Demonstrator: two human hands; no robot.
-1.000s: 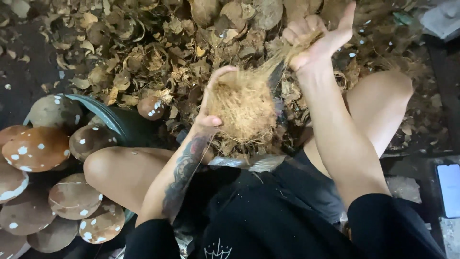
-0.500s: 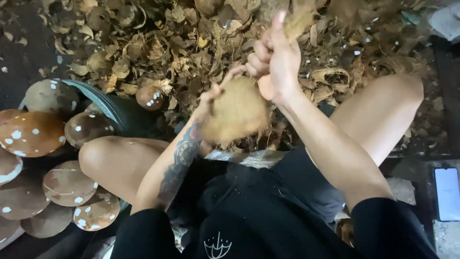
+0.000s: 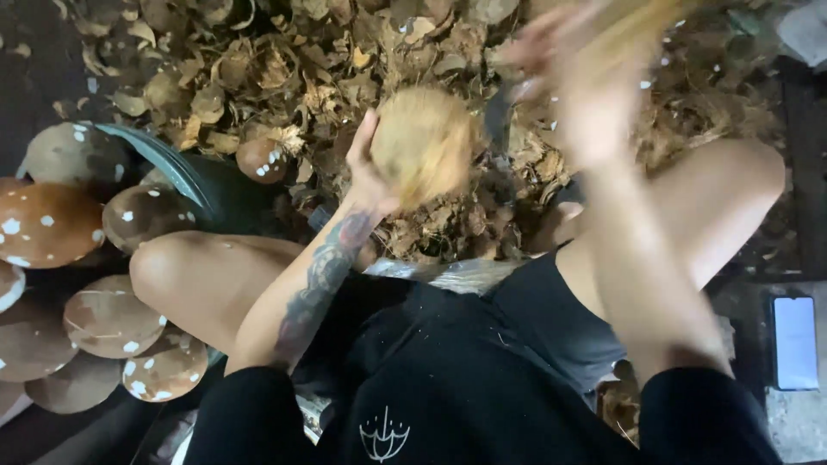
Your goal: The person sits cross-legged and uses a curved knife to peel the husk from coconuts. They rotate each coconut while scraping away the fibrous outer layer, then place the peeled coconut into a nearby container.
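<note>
Coconut (image 3: 424, 155), half-husked and fibrous, sits gripped in the left hand (image 3: 369, 176) above the knees. At two o'clock the right hand (image 3: 579, 82) is a blur, its grip unreadable. Husk scraps (image 3: 258, 69) lie at twelve, spotted brown coconuts (image 3: 52, 232) at nine.

One husked coconut (image 3: 422, 146) in hand. About nine brown spotted coconuts (image 3: 47, 222), left side. One phone (image 3: 794, 342), right edge.
</note>
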